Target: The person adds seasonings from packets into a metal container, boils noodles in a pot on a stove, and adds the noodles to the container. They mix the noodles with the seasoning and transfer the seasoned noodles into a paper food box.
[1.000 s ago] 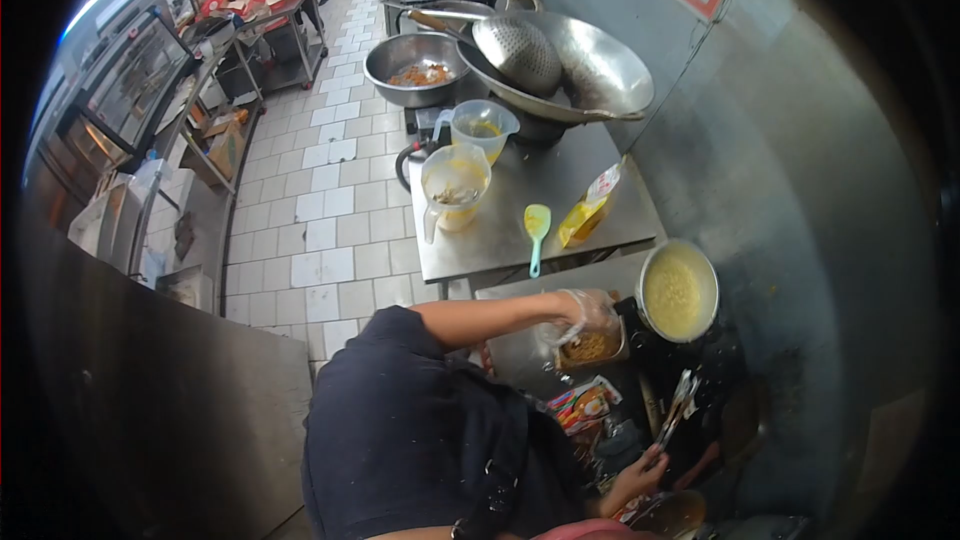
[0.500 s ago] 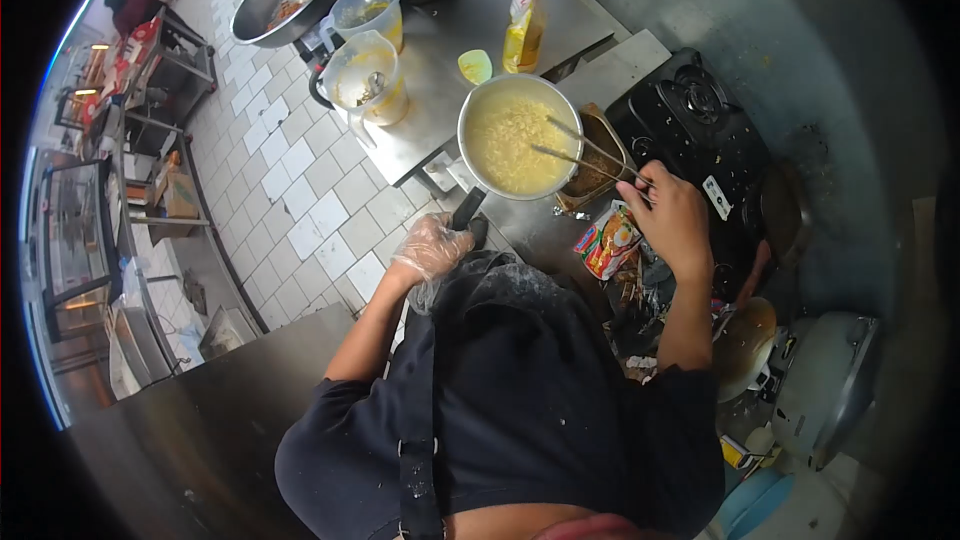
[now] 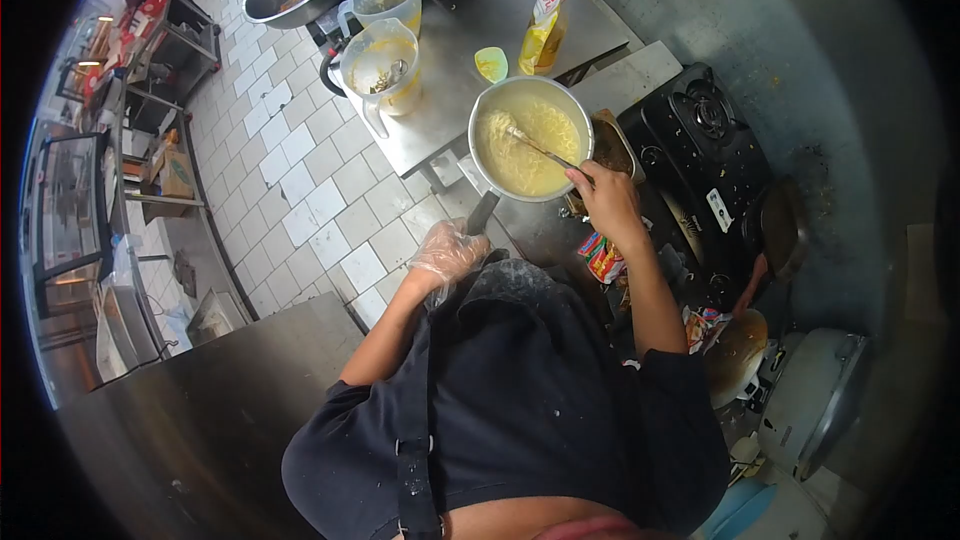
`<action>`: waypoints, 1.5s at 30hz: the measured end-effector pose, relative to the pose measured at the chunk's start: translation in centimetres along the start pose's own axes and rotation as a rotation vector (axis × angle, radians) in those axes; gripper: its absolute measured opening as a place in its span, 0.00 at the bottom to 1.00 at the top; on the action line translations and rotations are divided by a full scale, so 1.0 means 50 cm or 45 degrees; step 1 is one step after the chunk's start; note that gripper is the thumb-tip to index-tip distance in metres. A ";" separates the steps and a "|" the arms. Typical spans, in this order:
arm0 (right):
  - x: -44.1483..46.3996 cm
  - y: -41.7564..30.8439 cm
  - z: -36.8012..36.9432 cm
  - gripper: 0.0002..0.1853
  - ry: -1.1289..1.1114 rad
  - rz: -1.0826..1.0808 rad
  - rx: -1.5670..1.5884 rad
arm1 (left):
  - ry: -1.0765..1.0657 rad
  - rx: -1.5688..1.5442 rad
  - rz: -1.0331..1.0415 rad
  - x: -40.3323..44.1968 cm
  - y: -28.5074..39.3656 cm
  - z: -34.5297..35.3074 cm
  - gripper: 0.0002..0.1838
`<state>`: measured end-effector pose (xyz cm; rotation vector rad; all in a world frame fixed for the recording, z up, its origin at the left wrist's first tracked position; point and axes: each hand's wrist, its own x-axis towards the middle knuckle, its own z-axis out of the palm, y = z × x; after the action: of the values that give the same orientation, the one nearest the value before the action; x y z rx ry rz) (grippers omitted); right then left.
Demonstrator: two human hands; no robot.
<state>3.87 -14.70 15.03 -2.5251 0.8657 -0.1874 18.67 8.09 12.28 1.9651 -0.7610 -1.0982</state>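
Note:
A metal saucepan (image 3: 476, 158) of yellow noodles (image 3: 522, 168) in cloudy liquid is in front of me. My left hand (image 3: 447, 253), in a clear plastic glove, is closed around its black handle (image 3: 482, 212). Bare, my right hand (image 3: 608, 202) grips metal tongs (image 3: 546, 148) from the right side of the pan. The tongs' arms are pressed together, and their tips reach into the noodles at the pan's left, where a clump gathers. Just right of the pan sits a metal container (image 3: 613, 152) with brown contents, partly hidden. A colourful noodle packet (image 3: 603, 259) lies below my right hand.
Two plastic jugs (image 3: 358, 68) stand on the steel table (image 3: 445, 105), with a small green cup (image 3: 491, 64) and a pouch of yellow oil (image 3: 541, 37). A black gas stove (image 3: 665, 105) is at right. A metal bowl (image 3: 268, 2) is at far left.
The tongs have closed and their tips have moved left across the pan into the noodles. My right hand has shifted left, nearer the rim. The left hand keeps its hold.

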 end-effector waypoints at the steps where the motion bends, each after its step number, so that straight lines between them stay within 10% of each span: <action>1: -0.005 0.011 0.003 0.18 0.032 -0.004 0.158 | 0.012 -0.003 -0.002 0.003 -0.005 -0.001 0.15; 17: -0.152 0.215 -0.012 0.11 0.345 0.534 1.173 | 0.029 -0.235 -0.019 0.036 0.009 -0.038 0.14; 28: -0.224 0.230 -0.047 0.17 0.387 0.561 1.041 | 0.076 -0.175 -0.023 0.063 0.010 -0.051 0.15; 45: -0.211 0.122 -0.023 0.24 0.210 0.610 -0.226 | 0.057 -0.099 0.028 0.074 0.038 -0.056 0.16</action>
<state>-8.15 -12.95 13.39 -2.3954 1.5829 -0.1695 22.56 5.08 13.21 1.9057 -0.7044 -1.0515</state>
